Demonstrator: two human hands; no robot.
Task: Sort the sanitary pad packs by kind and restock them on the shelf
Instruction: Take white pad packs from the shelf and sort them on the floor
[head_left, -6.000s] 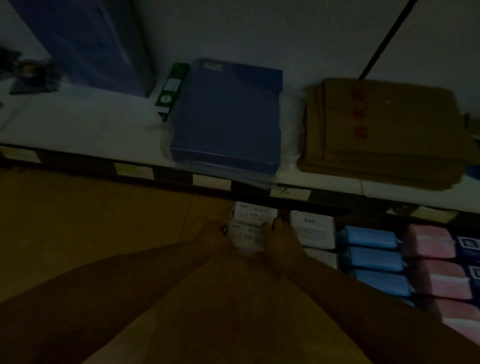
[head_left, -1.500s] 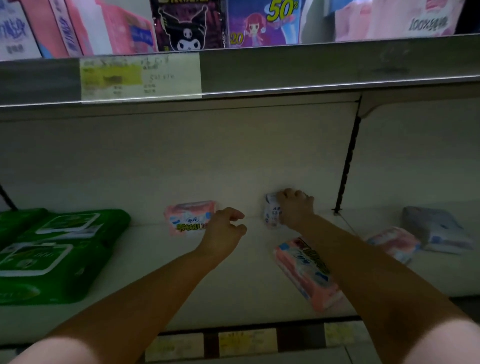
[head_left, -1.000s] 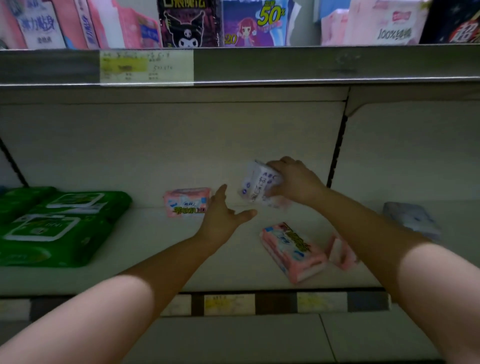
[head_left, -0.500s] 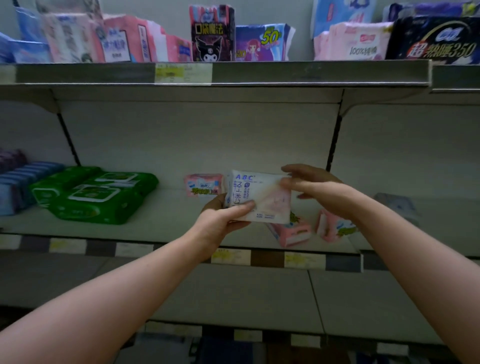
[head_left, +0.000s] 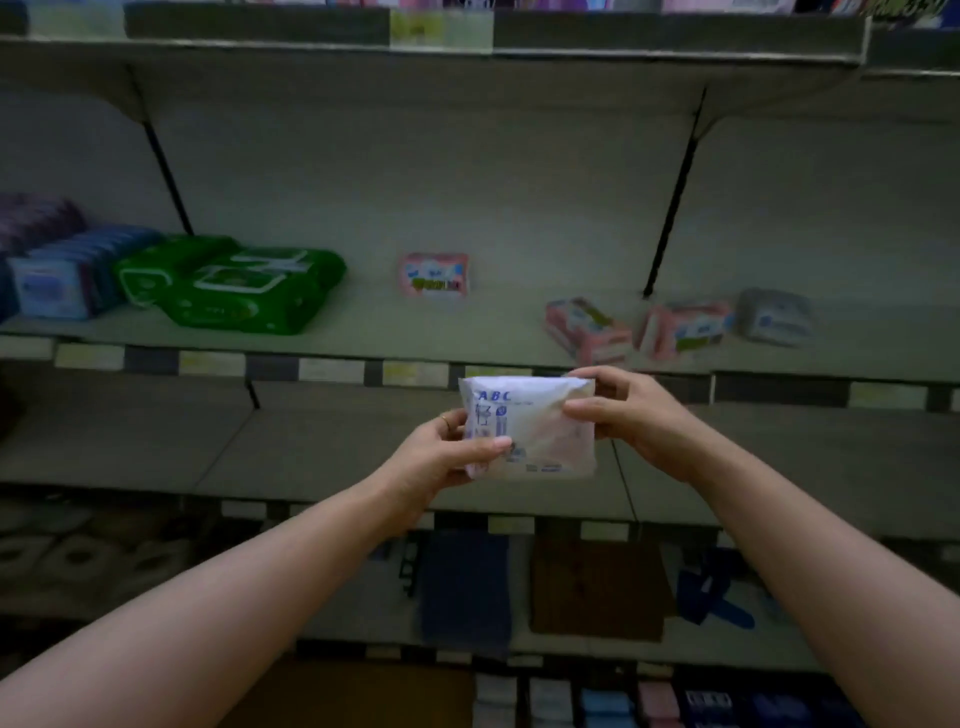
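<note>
A white pad pack (head_left: 530, 426) with blue ABC lettering is held in front of the shelves by both hands. My left hand (head_left: 441, 452) grips its left edge, thumb across the front. My right hand (head_left: 628, 415) grips its right edge. On the middle shelf (head_left: 363, 322) a pink pad pack (head_left: 434, 274) stands upright at the back. Two more pink packs (head_left: 587, 328) (head_left: 685, 328) lie tilted to the right, and a pale blue-grey pack (head_left: 776, 317) lies beyond them.
Green wipe packs (head_left: 234, 288) and blue packs (head_left: 62, 275) fill the shelf's left end. Below are a bare shelf (head_left: 156, 441), then a blue box (head_left: 462, 592) and brown envelopes (head_left: 597, 587). Several small packs (head_left: 649, 701) line the bottom row.
Both hands brought the white pack down and toward me, away from the middle shelf. The view pulled back and tilted down, showing the lower shelves.
</note>
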